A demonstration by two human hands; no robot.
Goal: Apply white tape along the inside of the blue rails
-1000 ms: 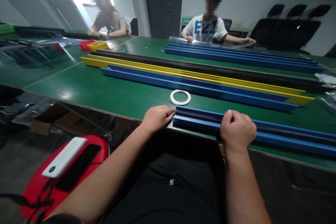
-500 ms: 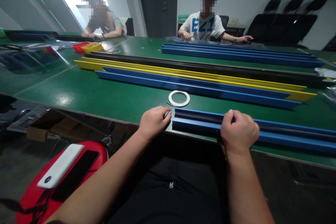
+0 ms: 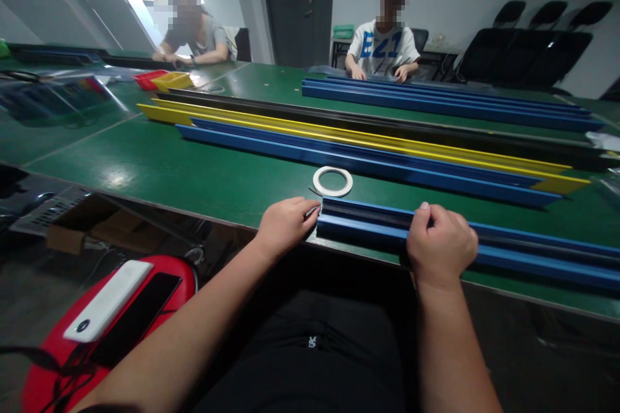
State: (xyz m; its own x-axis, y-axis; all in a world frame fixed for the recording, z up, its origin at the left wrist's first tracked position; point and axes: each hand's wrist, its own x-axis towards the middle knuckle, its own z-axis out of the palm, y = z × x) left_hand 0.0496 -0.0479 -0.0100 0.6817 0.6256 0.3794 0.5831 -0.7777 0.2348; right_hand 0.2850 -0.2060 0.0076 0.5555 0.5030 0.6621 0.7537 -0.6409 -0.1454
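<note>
A long blue channel-shaped profile point(image 3: 365, 226) with a dark groove lies along the near table edge and runs out of view at the right. My right hand point(image 3: 442, 242) is closed around it, thumb on top. At its left end, my left hand point(image 3: 288, 222) has thumb and index finger pinched together against the end. Whatever those fingertips hold is too small to make out. Just behind that end, a white ring-shaped roll of tape point(image 3: 334, 193) lies flat on the green table point(image 3: 252, 181).
Beyond the roll lie another blue profile point(image 3: 290, 153), a yellow profile point(image 3: 165, 115) and a black one point(image 3: 232, 103). More blue profiles point(image 3: 387, 100) lie before a co-worker point(image 3: 382, 45); another person point(image 3: 203, 42) sits far left. A red stool point(image 3: 181, 322) stands at lower left.
My left fingertips have shifted slightly right, closer against the profile's end. My right hand keeps its grip. The co-worker opposite has drawn an outstretched arm back in.
</note>
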